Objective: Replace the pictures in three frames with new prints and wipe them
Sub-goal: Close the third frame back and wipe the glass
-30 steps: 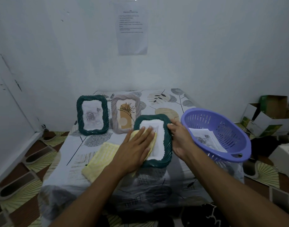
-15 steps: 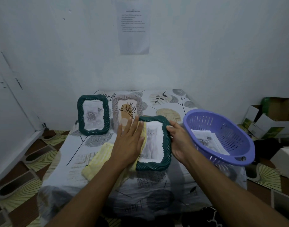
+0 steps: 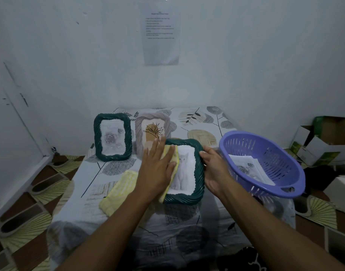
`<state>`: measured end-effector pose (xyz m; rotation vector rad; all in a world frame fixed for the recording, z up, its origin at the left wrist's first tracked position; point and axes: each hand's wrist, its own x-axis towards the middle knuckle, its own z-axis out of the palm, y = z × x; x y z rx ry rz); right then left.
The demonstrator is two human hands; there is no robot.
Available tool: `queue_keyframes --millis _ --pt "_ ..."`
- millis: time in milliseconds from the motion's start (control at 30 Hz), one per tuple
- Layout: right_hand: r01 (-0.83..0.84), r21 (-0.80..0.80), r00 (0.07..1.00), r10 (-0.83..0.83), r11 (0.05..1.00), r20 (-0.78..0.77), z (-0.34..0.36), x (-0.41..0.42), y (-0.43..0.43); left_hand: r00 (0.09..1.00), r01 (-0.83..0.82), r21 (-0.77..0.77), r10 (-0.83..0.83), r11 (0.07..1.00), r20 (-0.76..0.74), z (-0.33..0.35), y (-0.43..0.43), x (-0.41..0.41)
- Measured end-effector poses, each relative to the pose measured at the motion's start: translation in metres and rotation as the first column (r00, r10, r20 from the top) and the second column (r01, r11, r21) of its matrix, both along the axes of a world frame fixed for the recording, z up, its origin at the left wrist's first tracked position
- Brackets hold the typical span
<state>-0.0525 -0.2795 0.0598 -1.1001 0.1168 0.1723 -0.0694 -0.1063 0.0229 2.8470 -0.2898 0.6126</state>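
A dark green frame (image 3: 197, 196) with a white cat print lies tilted in front of me. My left hand (image 3: 158, 167) presses a yellow cloth (image 3: 172, 157) flat against the frame's left side, fingers straight. My right hand (image 3: 214, 169) grips the frame's right edge. Behind stand another green frame (image 3: 113, 136) with a grey rose print and a pale pink frame (image 3: 140, 130) with a plant drawing. A second yellow cloth (image 3: 118, 192) lies on the table to the left.
A purple plastic basket (image 3: 265, 165) with loose prints inside sits at the table's right edge. The low table (image 3: 89, 202) has a leaf-patterned cover and stands against a white wall. Cardboard boxes (image 3: 324, 141) lie on the floor at the right.
My left hand has slid the yellow cloth from the middle of the print to the frame's left side, uncovering the cat picture. My right hand kept its hold on the right edge.
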Motion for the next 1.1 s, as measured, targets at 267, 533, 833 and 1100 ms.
queue_keyframes --millis 267,533,833,1100 --pt "0.079 -0.043 0.996 -0.077 0.996 0.035 0.011 0.01 -0.012 0.993 0.109 -0.012 -0.108 0.994 0.043 -0.032 0.0 -0.015" --pt "0.22 -0.158 0.974 -0.208 0.963 0.088 0.003 0.016 -0.025 0.959 -0.059 0.022 0.063 0.998 -0.276 -0.072 0.027 -0.013" --pt "0.18 -0.049 0.981 -0.176 0.982 0.075 0.001 0.014 -0.017 0.876 -0.193 0.096 0.215 0.977 -0.432 -0.065 0.072 -0.011" --pt "0.088 -0.05 0.991 -0.082 0.995 0.109 -0.003 0.013 0.012 0.856 -0.347 0.048 0.337 0.937 -0.391 -0.067 0.138 -0.011"
